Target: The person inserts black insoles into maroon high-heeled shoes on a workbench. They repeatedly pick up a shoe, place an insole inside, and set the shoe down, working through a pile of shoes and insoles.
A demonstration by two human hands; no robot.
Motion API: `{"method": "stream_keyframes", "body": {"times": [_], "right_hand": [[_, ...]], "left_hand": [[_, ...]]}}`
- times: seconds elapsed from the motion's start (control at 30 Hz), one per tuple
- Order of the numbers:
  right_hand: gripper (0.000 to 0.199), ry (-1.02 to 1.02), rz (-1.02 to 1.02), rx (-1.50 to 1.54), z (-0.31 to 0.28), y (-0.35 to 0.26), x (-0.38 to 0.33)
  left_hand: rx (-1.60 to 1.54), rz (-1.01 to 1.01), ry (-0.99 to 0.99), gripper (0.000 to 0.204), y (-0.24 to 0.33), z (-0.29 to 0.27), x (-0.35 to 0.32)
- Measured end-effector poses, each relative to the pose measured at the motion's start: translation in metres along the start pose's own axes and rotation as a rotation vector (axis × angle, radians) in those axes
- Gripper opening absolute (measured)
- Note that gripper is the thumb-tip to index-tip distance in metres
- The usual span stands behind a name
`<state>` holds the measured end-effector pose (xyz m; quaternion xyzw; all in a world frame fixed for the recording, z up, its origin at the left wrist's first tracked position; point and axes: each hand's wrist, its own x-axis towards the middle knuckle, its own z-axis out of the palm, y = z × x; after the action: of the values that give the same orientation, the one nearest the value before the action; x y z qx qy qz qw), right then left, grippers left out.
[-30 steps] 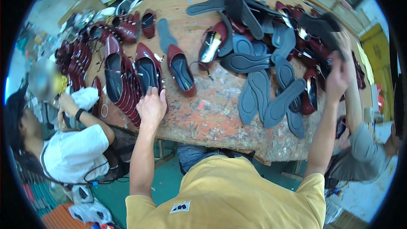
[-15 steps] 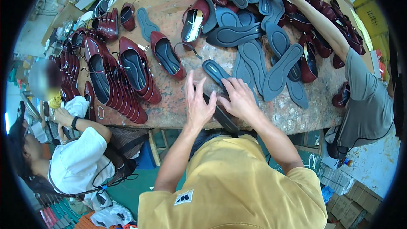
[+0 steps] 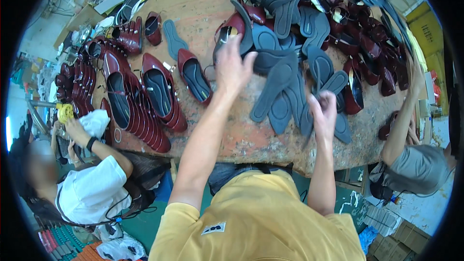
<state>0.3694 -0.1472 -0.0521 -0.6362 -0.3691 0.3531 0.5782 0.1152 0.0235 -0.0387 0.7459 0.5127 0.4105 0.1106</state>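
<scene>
Head view, from above: the left hand [image 3: 233, 67] is stretched out over the workbench [image 3: 270, 140] with fingers spread and open, its fingertips on a dark grey insole [image 3: 245, 29] that curls up against a maroon flat shoe [image 3: 227, 31]; whether it has actually pinched that insole cannot be told. The right hand [image 3: 323, 111] is closed around the narrow end of another grey insole [image 3: 309, 113] at the near edge of a loose heap of insoles [image 3: 285, 77].

Around that heap, more maroon shoes [image 3: 362, 48] lie jumbled toward the far right, and a single maroon shoe [image 3: 194, 75] sits apart, just left of the left hand. Further left, a tight row of maroon shoes [image 3: 145, 106] stands along the bench edge. A person in a white top [image 3: 92, 193] works at the left with a white cloth [image 3: 95, 122]; another person in grey [image 3: 415, 169] reaches in from the right.

The risk, as I judge it, lies in the overlap: the insoles are stacked across each other, so pulling one could drag its neighbours off the near edge of the bench, and the curled insole could spring off the shoe.
</scene>
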Motion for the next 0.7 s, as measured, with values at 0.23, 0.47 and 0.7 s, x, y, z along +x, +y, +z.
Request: {"method": "stream_keyframes", "body": {"times": [0.23,0.47,0.7], "right_hand": [[0.036,-0.768,0.114,0.013,0.05,0.012,-0.077],[0.027,-0.023,0.357,0.608,0.089,0.018,0.039],[0.028,-0.491,0.069,0.4,0.006,0.005,0.038]], "left_hand": [[0.006,-0.475,-0.327,0.035,-0.122,-0.034,0.06],[-0.424,-0.402,-0.386,0.045,-0.006,-0.158,-0.042],[-0.329,-0.2,-0.567,0.036,-0.017,-0.134,-0.208]]}}
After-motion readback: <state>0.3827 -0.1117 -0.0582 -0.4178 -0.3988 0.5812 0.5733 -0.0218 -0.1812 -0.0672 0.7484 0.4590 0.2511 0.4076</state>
